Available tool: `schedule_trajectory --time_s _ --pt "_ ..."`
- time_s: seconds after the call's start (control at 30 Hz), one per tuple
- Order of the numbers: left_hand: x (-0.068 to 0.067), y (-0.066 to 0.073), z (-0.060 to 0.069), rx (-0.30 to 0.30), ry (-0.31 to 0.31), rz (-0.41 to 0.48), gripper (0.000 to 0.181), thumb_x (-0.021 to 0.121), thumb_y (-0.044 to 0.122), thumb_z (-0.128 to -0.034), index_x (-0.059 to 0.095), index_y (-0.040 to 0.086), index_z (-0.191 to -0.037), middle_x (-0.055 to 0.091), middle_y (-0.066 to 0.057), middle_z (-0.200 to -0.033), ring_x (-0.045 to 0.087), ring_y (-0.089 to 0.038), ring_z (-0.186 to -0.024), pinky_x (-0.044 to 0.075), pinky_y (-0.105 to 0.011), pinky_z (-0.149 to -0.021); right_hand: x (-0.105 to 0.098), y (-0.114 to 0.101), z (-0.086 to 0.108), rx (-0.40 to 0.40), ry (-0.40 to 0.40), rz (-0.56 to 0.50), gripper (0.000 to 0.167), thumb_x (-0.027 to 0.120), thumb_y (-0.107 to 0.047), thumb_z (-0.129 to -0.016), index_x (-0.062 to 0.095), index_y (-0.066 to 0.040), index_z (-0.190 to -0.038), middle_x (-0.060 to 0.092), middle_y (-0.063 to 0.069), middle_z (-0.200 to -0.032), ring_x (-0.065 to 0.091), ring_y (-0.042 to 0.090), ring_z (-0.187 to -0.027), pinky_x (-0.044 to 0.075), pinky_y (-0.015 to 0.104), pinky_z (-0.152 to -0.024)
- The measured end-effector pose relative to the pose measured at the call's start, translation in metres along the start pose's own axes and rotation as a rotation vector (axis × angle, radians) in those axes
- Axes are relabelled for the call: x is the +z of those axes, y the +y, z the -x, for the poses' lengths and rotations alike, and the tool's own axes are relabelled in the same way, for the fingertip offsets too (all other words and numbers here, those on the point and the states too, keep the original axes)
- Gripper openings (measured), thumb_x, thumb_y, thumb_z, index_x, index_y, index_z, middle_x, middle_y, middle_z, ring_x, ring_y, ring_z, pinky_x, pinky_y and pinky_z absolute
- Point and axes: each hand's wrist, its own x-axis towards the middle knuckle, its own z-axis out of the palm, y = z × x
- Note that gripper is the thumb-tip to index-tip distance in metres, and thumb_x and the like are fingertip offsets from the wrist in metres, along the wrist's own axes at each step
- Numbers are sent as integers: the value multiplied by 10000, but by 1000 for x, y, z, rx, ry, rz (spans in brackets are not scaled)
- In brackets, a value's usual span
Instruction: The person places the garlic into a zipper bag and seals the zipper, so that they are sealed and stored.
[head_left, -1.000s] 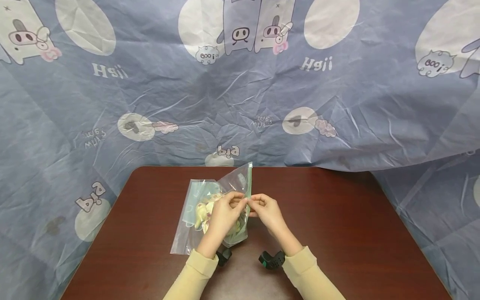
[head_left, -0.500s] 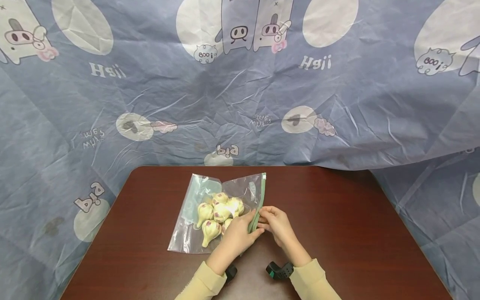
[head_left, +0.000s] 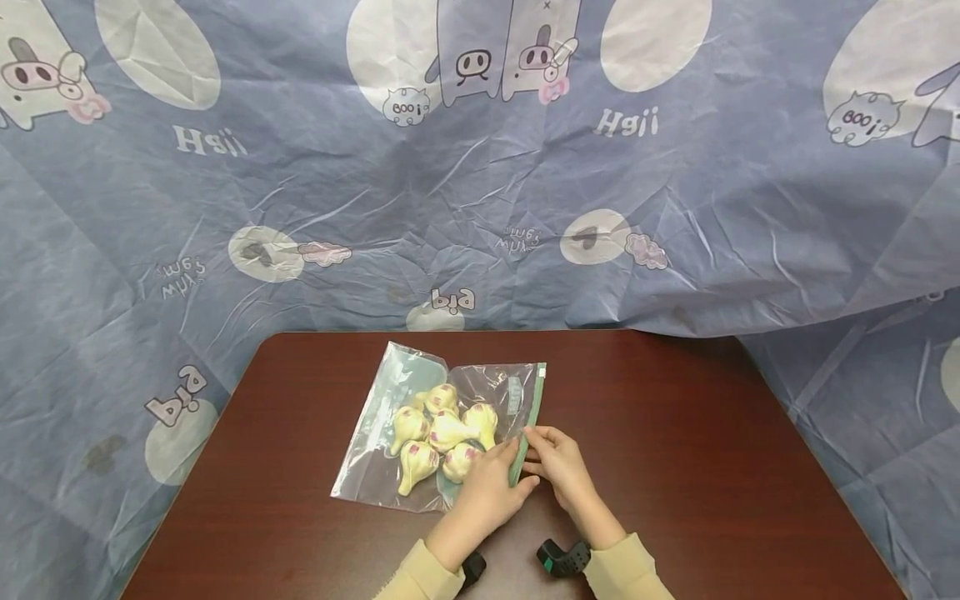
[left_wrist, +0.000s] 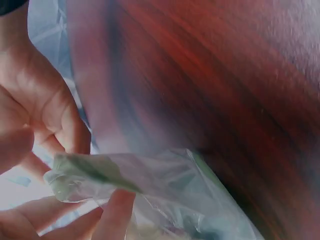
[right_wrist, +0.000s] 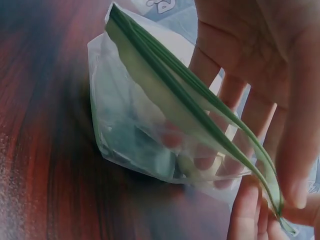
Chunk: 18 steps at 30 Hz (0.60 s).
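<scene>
A clear zip bag with a green closure strip lies on the table, holding several garlic bulbs. My left hand lays its straight fingers on the bag beside the strip, thumb spread apart. At the strip's near part, my right hand pinches the bag's edge between thumb and fingers. In the right wrist view the two green strips stand slightly apart along the mouth, and the left fingers show through the plastic. The left wrist view is blurred, with the bag's edge between both hands.
The bag sits on a dark reddish-brown table. A blue patterned cloth hangs behind it and at its sides. Black straps sit on both wrists. A pale blue-green flat area shows at the bag's far left.
The bag's green edge has been lowered and moved right, laying the bag flatter and uncovering the bulbs. Both hands have moved right and nearer. The left fingers have gone from pinching to lying straight.
</scene>
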Motion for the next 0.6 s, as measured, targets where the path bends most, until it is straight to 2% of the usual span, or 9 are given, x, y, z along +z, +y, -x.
schedule_trajectory --time_s 0.17,0.37,0.47,0.6 --pt "1 5 7 -41 -6 46 626 704 319 -908 514 -31 -1391 558 -230 -1366 519 -450 -1231 455 -570 -984 -3 4 0 4 18 11 329 594 -166 -991 588 109 -1173 721 62 -907 680 109 -777 585 259 -684" --pt "-5 12 11 -54 -78 64 587 680 358 -922 548 -19 -1352 597 -214 -1296 558 -422 -1192 469 -566 -963 -8 8 4 -4 39 158 318 625 -203 -974 630 72 -1134 689 60 -875 630 119 -762 570 274 -663" --pt "-13 16 7 -46 -90 58 543 666 372 -931 586 -4 -1315 623 -209 -1258 581 -426 -1163 493 -571 -927 -9 11 7 -22 39 205 279 627 -187 -970 644 64 -1092 683 55 -832 615 115 -720 553 264 -636" --pt "-29 20 -6 -33 -48 40 459 642 321 -947 620 -13 -1262 643 -219 -1225 583 -429 -1157 501 -551 -924 -7 15 10 -63 20 225 208 626 -130 -964 653 65 -1029 695 54 -804 625 110 -683 571 303 -633"
